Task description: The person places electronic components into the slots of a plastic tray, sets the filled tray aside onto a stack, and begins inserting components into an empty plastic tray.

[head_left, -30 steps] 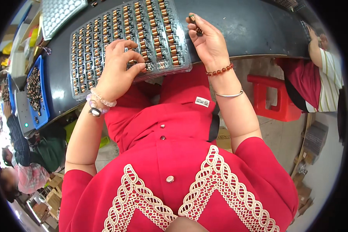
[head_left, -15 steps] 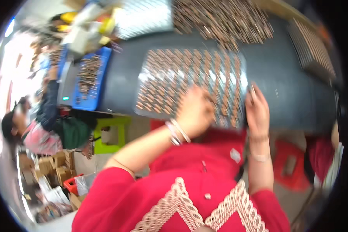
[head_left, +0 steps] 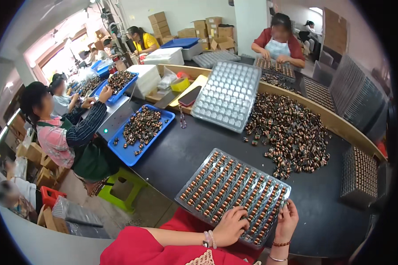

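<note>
A clear plastic tray [head_left: 194, 204] lies at a slant before me, its rows filled with small copper-wound coils [head_left: 226, 172] with dark ends. Over the near rows, my left hand [head_left: 229, 228] bends its fingers down onto the coils; whatever sits under the fingertips is hidden. My right hand [head_left: 287, 224] is at the tray's right edge, thumb and fingers pinched together around something too small to make out. Beyond the tray, a large heap of loose coils [head_left: 292, 132] covers the black table [head_left: 172, 170].
An unfilled clear tray [head_left: 227, 95] leans behind, near a phone [head_left: 190, 96]. At left stands a blue tray [head_left: 164, 128] of loose coils, with a co-worker [head_left: 53, 141] beyond. Stacked filled trays [head_left: 359, 172] stand right. Another co-worker [head_left: 278, 44] sits across the wooden divider [head_left: 340, 128].
The head view has swung upward, bringing the far room into sight, and has sharpened. Both hands remain at the filled tray, the left over its coils and the right by its right edge.
</note>
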The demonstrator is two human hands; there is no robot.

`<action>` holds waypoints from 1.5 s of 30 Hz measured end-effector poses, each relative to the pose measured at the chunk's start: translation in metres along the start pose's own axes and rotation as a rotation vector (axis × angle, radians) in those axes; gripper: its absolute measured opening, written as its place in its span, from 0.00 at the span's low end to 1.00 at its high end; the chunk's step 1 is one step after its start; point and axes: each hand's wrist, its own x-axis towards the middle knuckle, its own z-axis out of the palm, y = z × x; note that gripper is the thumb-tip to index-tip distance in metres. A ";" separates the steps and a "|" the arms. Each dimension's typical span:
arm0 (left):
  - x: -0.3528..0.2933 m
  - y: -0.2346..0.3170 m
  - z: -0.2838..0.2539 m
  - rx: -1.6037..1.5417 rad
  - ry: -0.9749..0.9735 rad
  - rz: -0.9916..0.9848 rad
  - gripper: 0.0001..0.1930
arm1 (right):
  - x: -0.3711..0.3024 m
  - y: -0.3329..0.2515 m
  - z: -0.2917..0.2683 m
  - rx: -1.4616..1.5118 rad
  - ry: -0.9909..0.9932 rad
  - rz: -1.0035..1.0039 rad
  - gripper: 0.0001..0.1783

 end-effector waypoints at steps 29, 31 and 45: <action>0.001 -0.011 -0.013 0.288 0.011 0.347 0.08 | -0.085 0.021 -0.004 -0.696 -0.144 -0.485 0.20; -0.005 -0.009 -0.013 0.308 -0.012 0.380 0.07 | -0.090 0.035 -0.011 -0.818 -0.205 -0.626 0.19; 0.000 -0.016 -0.024 0.124 0.129 0.278 0.07 | -0.088 0.010 0.006 -1.214 -0.346 -0.568 0.12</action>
